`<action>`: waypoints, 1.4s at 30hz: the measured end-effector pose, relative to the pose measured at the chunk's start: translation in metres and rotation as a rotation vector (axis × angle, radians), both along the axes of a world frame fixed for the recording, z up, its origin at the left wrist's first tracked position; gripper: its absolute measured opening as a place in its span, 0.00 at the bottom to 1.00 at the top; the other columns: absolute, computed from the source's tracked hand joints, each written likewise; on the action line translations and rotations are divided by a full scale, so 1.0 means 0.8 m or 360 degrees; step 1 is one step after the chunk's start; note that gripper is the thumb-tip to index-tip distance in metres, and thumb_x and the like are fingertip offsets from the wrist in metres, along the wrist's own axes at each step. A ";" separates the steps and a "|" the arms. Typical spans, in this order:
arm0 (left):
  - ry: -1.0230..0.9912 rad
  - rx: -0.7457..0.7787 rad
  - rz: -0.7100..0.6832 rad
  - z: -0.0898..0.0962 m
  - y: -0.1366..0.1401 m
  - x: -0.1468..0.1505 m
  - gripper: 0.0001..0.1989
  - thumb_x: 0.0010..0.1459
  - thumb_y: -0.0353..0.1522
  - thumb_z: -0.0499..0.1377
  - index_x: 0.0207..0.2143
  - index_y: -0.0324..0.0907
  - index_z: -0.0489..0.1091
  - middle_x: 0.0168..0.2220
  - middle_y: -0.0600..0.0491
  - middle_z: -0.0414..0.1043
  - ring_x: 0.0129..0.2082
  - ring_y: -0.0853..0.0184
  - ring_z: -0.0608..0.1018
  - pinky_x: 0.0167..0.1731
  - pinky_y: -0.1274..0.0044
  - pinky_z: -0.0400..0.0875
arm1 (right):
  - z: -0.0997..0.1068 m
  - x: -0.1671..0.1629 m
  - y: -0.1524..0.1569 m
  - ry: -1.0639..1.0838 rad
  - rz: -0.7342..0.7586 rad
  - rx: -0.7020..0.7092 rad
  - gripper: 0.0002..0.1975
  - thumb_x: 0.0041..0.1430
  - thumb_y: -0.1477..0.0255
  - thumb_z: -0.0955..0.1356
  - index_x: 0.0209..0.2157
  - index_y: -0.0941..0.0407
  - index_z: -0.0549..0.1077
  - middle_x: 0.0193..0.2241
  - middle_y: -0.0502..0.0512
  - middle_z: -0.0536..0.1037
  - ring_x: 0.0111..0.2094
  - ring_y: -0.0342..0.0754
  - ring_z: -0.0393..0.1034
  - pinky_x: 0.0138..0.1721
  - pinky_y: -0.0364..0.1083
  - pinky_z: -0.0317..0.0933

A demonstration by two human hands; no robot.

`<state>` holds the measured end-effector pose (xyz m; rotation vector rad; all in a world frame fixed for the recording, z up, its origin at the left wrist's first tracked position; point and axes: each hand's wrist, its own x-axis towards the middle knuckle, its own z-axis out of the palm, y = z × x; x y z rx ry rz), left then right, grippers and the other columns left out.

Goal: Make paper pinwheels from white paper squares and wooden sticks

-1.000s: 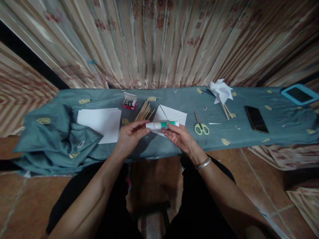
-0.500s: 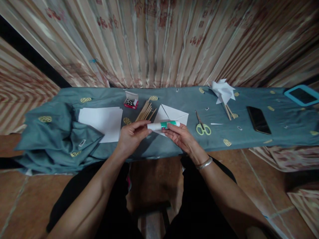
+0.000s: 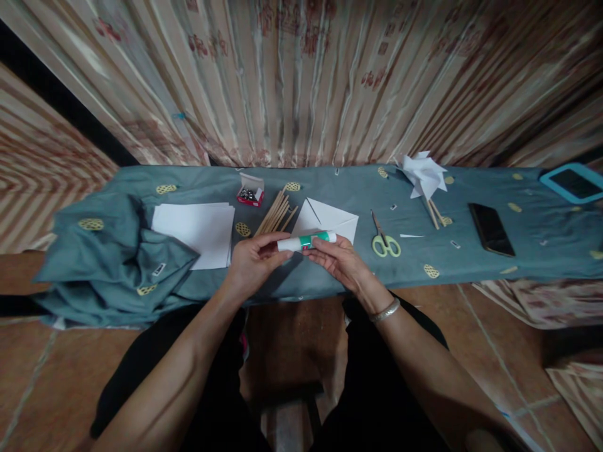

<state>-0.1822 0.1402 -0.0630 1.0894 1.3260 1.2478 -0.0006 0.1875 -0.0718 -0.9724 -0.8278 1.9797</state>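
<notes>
A white and green glue stick (image 3: 306, 241) lies level between my two hands, above the near edge of the cloth. My left hand (image 3: 254, 256) pinches its white left end between thumb and fingers. My right hand (image 3: 338, 257), with a silver bracelet at the wrist, grips the green right part. Just beyond the glue stick, a creased white paper square (image 3: 330, 216) rests on the cloth, its near part hidden by my hands and the stick. Several thin wooden sticks (image 3: 276, 212) lie in a bundle left of the paper.
On the blue-green cloth (image 3: 264, 285) are a paper stack (image 3: 195, 232) and a red box of metal pins (image 3: 250, 193) to the left. Rightward lie green-handled scissors (image 3: 385, 242), a paper pinwheel (image 3: 424, 176), a phone (image 3: 491, 229) and a blue-framed tablet (image 3: 572, 182). A curtain (image 3: 301, 94) hangs behind.
The glue stick has dropped slightly toward me and shifted a little left at its right end. Both hands keep their hold on it. The view has moved slightly.
</notes>
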 end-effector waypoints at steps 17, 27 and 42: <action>0.0498 0.0108 0.0566 -0.009 0.000 -0.050 0.17 0.43 0.40 0.65 0.35 0.40 0.75 0.28 0.55 0.74 0.25 0.69 0.72 0.27 0.78 0.66 | 0.001 -0.002 0.005 -0.0065 0.0054 0.0136 0.20 0.43 0.65 0.77 0.39 0.54 0.76 0.36 0.53 0.83 0.33 0.43 0.78 0.34 0.39 0.70; 0.1829 0.0099 0.0463 -0.019 -0.002 -0.085 0.11 0.51 0.36 0.58 0.36 0.40 0.72 0.37 0.45 0.76 0.37 0.56 0.75 0.40 0.68 0.66 | 0.010 0.048 0.016 -0.0272 -0.0233 0.0358 0.18 0.45 0.62 0.76 0.39 0.54 0.76 0.36 0.53 0.82 0.33 0.44 0.77 0.34 0.42 0.69; 0.1857 0.1032 -0.0586 -0.024 0.008 0.057 0.14 0.60 0.30 0.57 0.48 0.38 0.69 0.50 0.43 0.71 0.50 0.55 0.70 0.48 0.64 0.67 | -0.003 0.097 0.000 -0.1525 0.0157 0.1600 0.17 0.61 0.75 0.62 0.49 0.52 0.74 0.50 0.56 0.77 0.54 0.52 0.68 0.58 0.55 0.58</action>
